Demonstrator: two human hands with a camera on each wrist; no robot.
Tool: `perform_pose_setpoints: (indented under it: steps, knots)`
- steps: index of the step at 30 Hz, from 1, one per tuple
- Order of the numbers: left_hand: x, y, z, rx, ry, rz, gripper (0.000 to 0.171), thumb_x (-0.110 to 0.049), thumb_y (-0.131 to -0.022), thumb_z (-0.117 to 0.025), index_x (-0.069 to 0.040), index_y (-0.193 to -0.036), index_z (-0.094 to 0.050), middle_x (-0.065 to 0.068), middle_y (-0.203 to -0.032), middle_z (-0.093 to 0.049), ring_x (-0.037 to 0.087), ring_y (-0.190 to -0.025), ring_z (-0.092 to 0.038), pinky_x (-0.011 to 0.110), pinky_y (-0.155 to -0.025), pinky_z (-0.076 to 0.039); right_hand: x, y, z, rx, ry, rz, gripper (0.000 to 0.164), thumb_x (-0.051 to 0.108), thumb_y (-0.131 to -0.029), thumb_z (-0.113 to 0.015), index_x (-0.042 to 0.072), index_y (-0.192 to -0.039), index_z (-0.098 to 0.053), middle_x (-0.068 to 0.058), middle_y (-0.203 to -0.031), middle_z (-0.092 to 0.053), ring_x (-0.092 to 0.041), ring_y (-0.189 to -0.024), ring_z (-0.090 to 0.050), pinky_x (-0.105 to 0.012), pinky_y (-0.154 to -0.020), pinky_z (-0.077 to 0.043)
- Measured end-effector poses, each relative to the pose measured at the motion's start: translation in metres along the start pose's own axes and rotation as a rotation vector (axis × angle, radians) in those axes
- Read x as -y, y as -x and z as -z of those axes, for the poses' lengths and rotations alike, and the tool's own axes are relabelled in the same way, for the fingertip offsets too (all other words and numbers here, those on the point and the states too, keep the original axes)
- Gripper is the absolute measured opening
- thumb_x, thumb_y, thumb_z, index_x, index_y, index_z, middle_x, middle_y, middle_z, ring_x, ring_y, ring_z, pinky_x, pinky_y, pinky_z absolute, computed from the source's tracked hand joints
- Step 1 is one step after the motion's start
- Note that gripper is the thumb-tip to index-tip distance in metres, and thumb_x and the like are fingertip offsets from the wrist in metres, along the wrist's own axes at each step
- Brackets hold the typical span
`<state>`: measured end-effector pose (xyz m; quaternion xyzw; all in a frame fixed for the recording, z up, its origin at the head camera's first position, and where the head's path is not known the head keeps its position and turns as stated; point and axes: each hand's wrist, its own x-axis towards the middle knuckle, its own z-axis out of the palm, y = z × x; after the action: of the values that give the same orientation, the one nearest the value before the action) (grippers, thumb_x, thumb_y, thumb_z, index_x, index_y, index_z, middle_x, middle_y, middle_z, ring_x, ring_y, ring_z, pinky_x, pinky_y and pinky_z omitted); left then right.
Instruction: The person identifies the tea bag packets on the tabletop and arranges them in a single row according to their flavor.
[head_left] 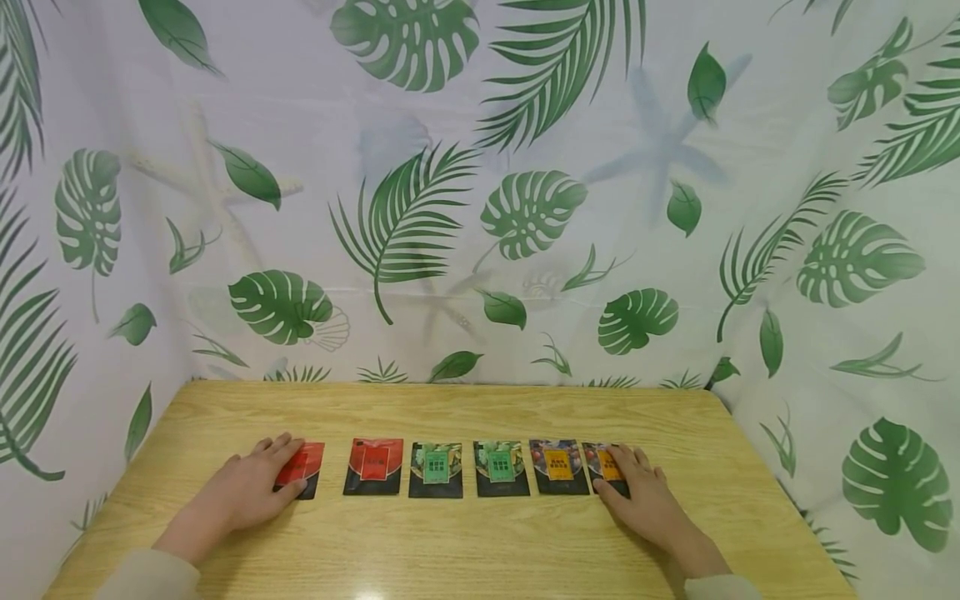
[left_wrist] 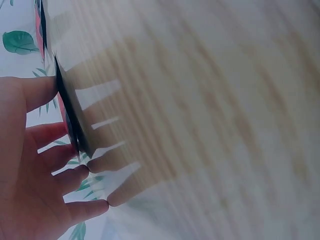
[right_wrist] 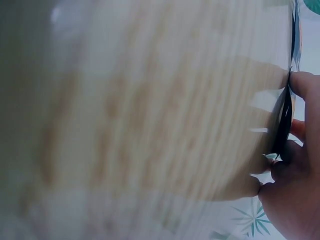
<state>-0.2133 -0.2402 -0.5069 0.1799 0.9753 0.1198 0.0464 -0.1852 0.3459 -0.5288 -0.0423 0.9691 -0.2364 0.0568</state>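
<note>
In the head view my left hand (head_left: pixel 258 486) lies over a red and black packet (head_left: pixel 313 458) at the left end of a row, thumb on its near edge, fingers toward its far left side. The left wrist view shows this packet (left_wrist: pixel 70 112) edge-on, with thumb and spread fingers touching it. My right hand (head_left: pixel 643 500) covers much of a dark packet with an orange label (head_left: pixel 609 468) at the row's right end. Seen edge-on in the right wrist view, that packet (right_wrist: pixel 285 117) is touched by the thumb and fingers.
Between the hands lie another red and black packet (head_left: pixel 373 467), two green-labelled packets (head_left: pixel 437 469) (head_left: pixel 502 468) and one more orange-labelled packet (head_left: pixel 558 467), side by side on the wood-grain table (head_left: pixel 450 550). A leaf-patterned white cloth (head_left: pixel 525 350) stands behind and at both sides.
</note>
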Motion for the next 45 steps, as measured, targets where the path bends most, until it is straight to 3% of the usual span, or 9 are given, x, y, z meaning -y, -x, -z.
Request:
perform_pose_setpoints:
  steps: [45]
  knots:
    - [-0.022, -0.008, -0.001, 0.032, 0.008, -0.007, 0.069, -0.046, -0.105, -0.062, -0.002, -0.157, -0.048, 0.031, -0.16, -0.045, 0.058, -0.146, -0.042, 0.081, -0.106, -0.039, -0.007, -0.004, -0.003, 0.002, 0.008, -0.006, 0.079, 0.055, -0.108, -0.052, 0.004, -0.165, -0.031, -0.033, -0.169, -0.025, -0.059, -0.157, -0.011, -0.083, -0.119, -0.011]
